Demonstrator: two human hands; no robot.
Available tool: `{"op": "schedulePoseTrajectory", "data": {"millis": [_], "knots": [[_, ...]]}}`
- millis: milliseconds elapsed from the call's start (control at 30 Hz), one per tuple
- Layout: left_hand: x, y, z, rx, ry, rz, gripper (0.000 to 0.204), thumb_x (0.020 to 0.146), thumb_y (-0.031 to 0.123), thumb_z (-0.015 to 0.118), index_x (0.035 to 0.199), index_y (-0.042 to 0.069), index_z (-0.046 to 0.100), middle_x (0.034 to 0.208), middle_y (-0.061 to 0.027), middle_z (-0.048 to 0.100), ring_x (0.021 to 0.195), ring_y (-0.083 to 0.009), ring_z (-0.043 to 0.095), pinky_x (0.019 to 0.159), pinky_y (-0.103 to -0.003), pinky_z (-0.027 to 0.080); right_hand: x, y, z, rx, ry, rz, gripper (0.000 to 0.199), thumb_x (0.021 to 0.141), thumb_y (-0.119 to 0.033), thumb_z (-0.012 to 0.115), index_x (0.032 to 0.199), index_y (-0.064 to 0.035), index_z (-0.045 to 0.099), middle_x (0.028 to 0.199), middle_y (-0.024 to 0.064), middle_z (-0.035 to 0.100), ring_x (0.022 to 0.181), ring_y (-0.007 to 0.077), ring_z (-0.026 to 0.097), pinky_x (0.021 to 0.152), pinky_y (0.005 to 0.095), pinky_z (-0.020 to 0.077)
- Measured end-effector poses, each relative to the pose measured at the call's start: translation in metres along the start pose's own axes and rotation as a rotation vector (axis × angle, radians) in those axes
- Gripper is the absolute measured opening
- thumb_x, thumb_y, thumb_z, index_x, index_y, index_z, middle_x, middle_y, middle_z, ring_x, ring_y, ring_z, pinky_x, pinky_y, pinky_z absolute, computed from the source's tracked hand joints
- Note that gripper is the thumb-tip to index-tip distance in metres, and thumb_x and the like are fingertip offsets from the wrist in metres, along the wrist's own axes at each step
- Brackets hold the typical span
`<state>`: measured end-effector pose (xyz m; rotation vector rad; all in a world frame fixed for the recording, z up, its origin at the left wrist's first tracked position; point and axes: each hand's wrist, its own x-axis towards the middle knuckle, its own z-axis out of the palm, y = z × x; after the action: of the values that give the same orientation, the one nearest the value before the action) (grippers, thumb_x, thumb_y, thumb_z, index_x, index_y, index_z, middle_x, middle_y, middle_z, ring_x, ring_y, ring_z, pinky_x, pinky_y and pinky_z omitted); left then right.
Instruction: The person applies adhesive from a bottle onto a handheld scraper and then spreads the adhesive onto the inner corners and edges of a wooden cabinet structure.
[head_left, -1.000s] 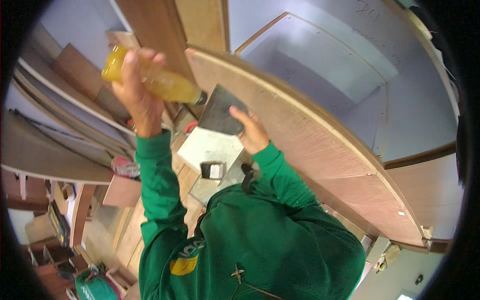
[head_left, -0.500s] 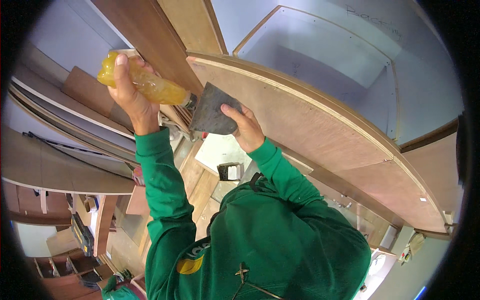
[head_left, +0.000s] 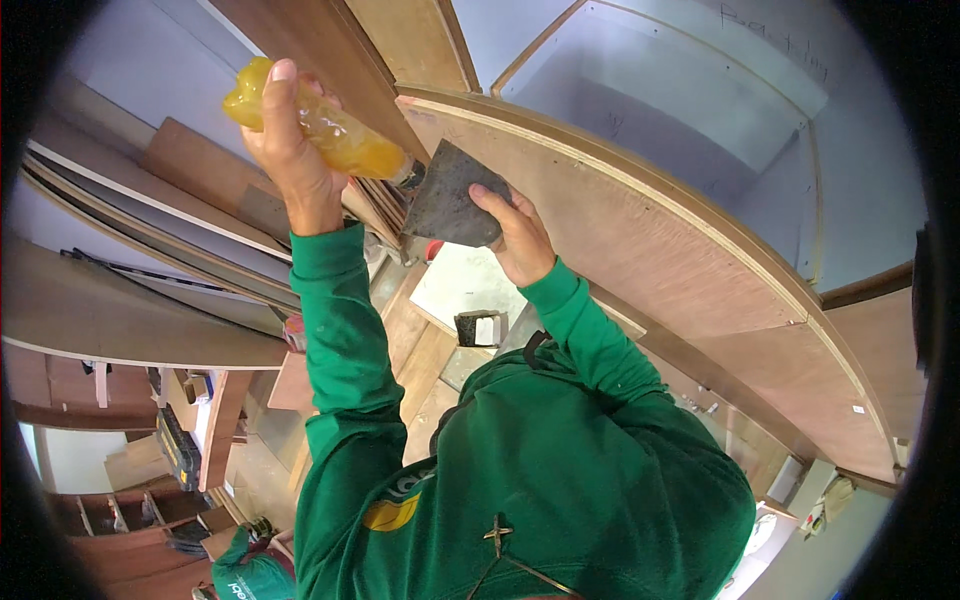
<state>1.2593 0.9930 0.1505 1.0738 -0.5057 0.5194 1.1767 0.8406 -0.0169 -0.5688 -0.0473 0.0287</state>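
My left hand [head_left: 300,165] is wrapped round a clear plastic bottle [head_left: 345,138] of yellow-amber liquid, thumb lying along its side. The bottle is tipped, its base raised at upper left and its dark neck pointing down to the right. That neck meets, or sits just behind, the left edge of a thin dark grey four-sided sheet [head_left: 452,205]; I cannot tell whether they touch. My right hand [head_left: 522,235] grips this sheet by its right side, thumb on the face towards me and fingers hidden behind. Both sleeves are green.
A curved plywood-edged panel [head_left: 640,230] sweeps across the right. Long curved boards [head_left: 150,200] lean at left. Below my hands, a white board [head_left: 460,285] carries a small open dark box [head_left: 480,328]. A person in green [head_left: 250,572] is at lower left.
The whole view has shifted a little, so hands, bottle and panel appear slightly higher and further right. Both grips stay the same. More of the person at lower left shows.
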Motion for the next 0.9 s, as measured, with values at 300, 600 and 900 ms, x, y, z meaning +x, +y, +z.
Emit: {"op": "schedulePoseTrajectory", "data": {"millis": [300,600,900], "knots": [[0.006,-0.01,0.004,0.067,0.011,-0.018,0.022,0.091,0.026,0.07,0.093,0.008,0.058,0.077,-0.0043,0.058,0.064,-0.0133,0.056,0.057,-0.028,0.047,0.01,0.004,-0.007,-0.093,-0.028,-0.024,0.049,0.094,-0.023,0.069,0.135,0.0012,0.055,0.128,0.0075,0.062,0.116,0.0159,0.058,0.103,0.0303,0.0447],[0.011,-0.016,-0.001,0.047,-0.01,-0.043,0.022,0.093,0.03,0.069,0.092,0.01,0.058,0.077,-0.0026,0.058,0.064,-0.0136,0.053,0.058,-0.031,0.048,0.018,0.005,-0.008,-0.107,-0.057,-0.078,0.051,0.094,-0.023,0.069,0.137,0.0013,0.054,0.128,0.0072,0.062,0.118,0.0147,0.054,0.107,0.0309,0.0393],[0.011,-0.026,-0.021,-0.009,0.071,-0.074,0.024,0.092,0.033,0.068,0.093,0.011,0.059,0.076,-0.0016,0.057,0.063,-0.014,0.054,0.06,-0.034,0.05,0.017,-0.005,0.001,-0.1,-0.034,-0.033,0.044,0.096,-0.018,0.068,0.134,-0.0007,0.056,0.125,0.0071,0.064,0.113,0.0155,0.06,0.1,0.0317,0.047]]}}
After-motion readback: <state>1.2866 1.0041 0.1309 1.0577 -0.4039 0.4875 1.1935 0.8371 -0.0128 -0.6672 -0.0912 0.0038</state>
